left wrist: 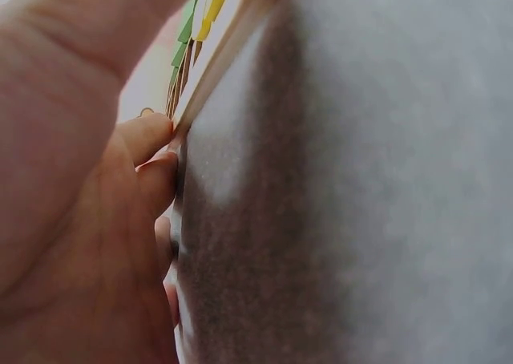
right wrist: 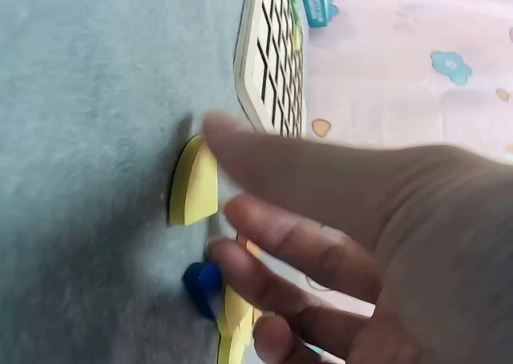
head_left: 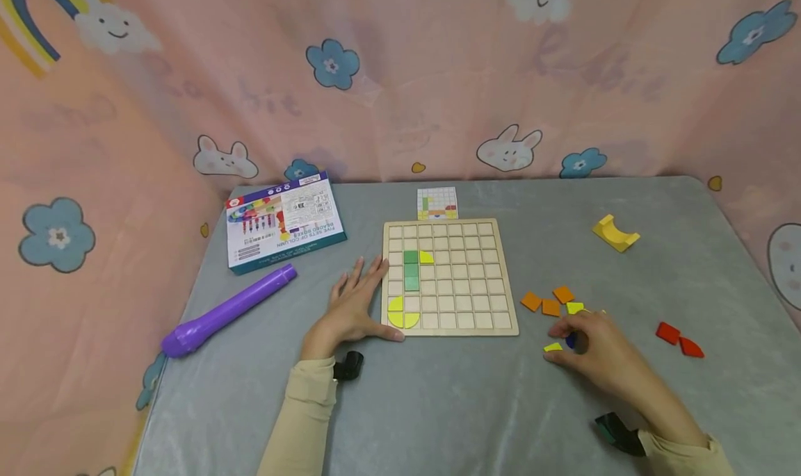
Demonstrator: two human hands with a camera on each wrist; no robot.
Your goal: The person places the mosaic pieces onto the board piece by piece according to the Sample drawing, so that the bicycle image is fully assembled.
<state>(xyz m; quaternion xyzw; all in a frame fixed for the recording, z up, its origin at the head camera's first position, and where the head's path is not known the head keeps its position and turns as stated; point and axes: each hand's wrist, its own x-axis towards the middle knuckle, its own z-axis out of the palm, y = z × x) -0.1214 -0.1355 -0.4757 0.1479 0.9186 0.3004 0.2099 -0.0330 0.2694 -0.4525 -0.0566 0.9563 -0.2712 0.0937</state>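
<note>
My left hand (head_left: 353, 309) lies spread along the left side of a wooden grid board (head_left: 463, 329), fingertips at its left edge and thumb at its lower left corner. Green squares (head_left: 411, 274) and yellow quarter-round pieces (head_left: 395, 319) sit in some cells. To the right of the board, my right hand (head_left: 597, 344) reaches down over loose pieces. Its thumb tip is right at a yellow quarter-round piece (right wrist: 196, 184), while the index fingertip is a little apart from it. A blue piece (right wrist: 203, 288) and another yellow piece (head_left: 574, 308) lie by the other fingers.
Orange squares (head_left: 551, 307) lie between board and right hand; red pieces (head_left: 667, 333) are farther right. A yellow arch block (head_left: 616, 233) stands back right. Behind the board is a pattern card (head_left: 437, 203). At left are a box (head_left: 288, 219) and a purple stick (head_left: 231, 309).
</note>
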